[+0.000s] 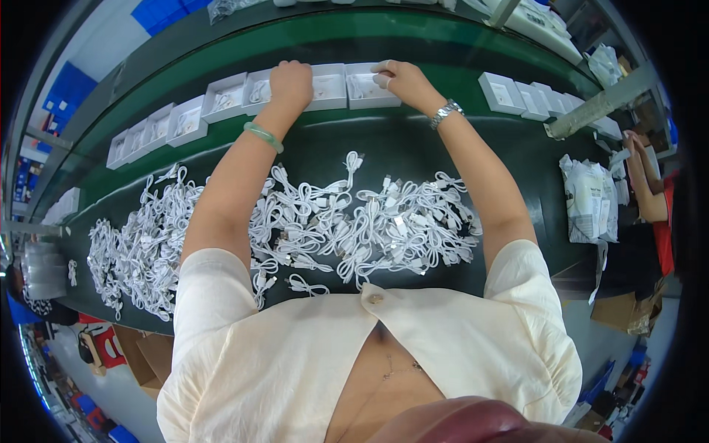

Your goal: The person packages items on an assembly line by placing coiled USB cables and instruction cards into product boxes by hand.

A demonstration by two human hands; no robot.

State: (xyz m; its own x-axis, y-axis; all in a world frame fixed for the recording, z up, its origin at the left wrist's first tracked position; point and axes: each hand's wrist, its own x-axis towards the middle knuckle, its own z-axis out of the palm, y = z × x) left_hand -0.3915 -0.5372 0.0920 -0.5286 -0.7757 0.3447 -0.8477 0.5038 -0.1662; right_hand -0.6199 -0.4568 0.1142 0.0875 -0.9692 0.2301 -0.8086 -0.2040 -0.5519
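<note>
My left hand [292,85] reaches over the row of open white boxes, fingers curled down at the far side of one. What its fingers hold, if anything, is hidden. Over the right end of this row, my right hand [405,83] has its thumb and forefinger apart above a white box [375,102]; white covers show on the fingertips. A coiled white cable lies inside that box. Between my hands is another white box [329,102] with small items in it. Nearer me, a large heap of bundled white USB cables [413,229] spreads under and between my forearms.
The boxes stand on a green belt [443,88] beyond the dark table. More white boxes [502,94] sit to the right, near a taped metal post [602,102]. A white plastic package [591,199] lies at the right edge, with another person's arm [644,177] beside it.
</note>
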